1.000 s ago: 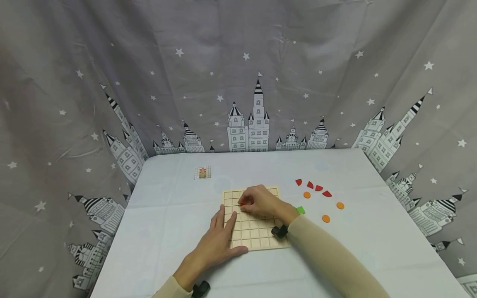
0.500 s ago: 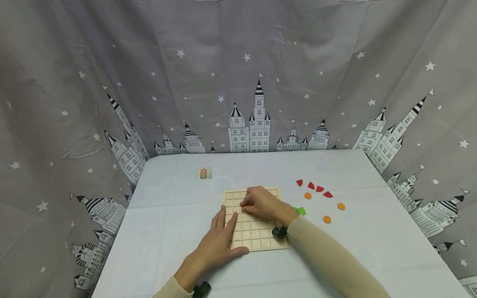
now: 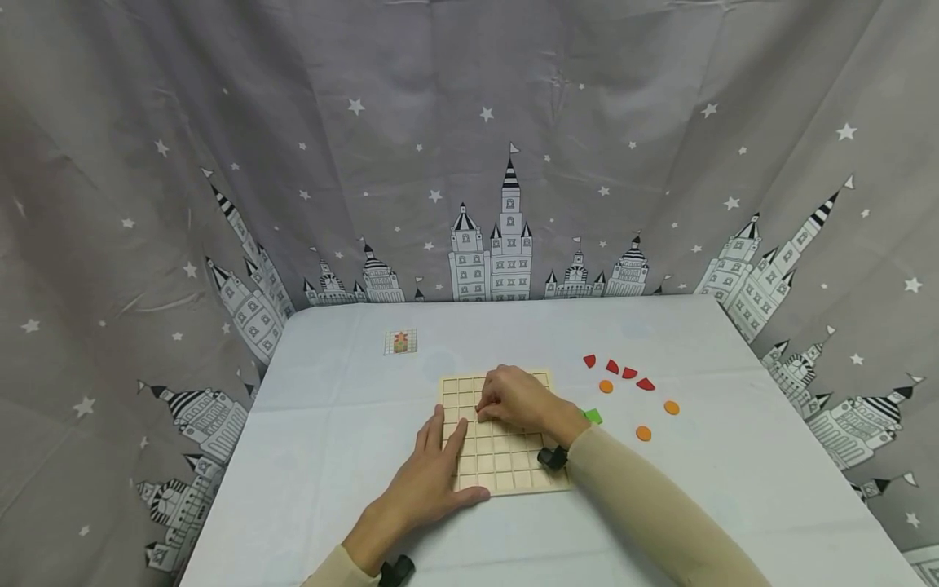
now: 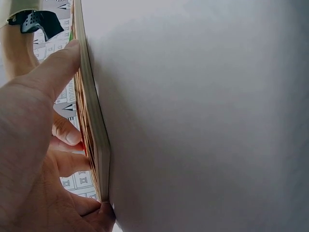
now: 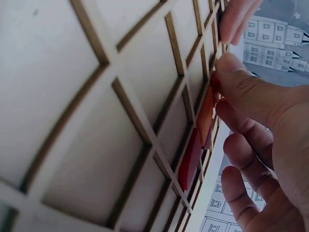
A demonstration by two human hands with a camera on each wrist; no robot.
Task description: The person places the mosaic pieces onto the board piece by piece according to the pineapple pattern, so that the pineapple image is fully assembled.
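Note:
My right hand (image 3: 513, 398) is over the upper part of a pale wooden grid board (image 3: 506, 465). Between its thumb and forefinger it pinches a small red piece (image 5: 215, 83), mostly covered by the fingertips in the right wrist view. Right beside that piece, an orange piece (image 5: 205, 115) sits in the grid, with a red piece (image 5: 191, 158) in a neighbouring cell and part of another red one behind. My left hand (image 3: 433, 469) rests at the board's left side, fingers spread along the edge. Its thumb (image 4: 67, 58) touches the near edge.
Right of the board lie several red wedge pieces (image 3: 629, 372) and three orange discs (image 3: 643, 434). A green piece (image 3: 592, 416) shows beside the right wrist. Further back on the white table (image 3: 330, 408) is a small gridded picture card (image 3: 400, 342). A grey castle-print curtain (image 3: 469, 122) hangs behind.
My right fingertips have shifted slightly right and nearer over the board, and less of the red piece shows under them in the head view. The left hand stays in place.

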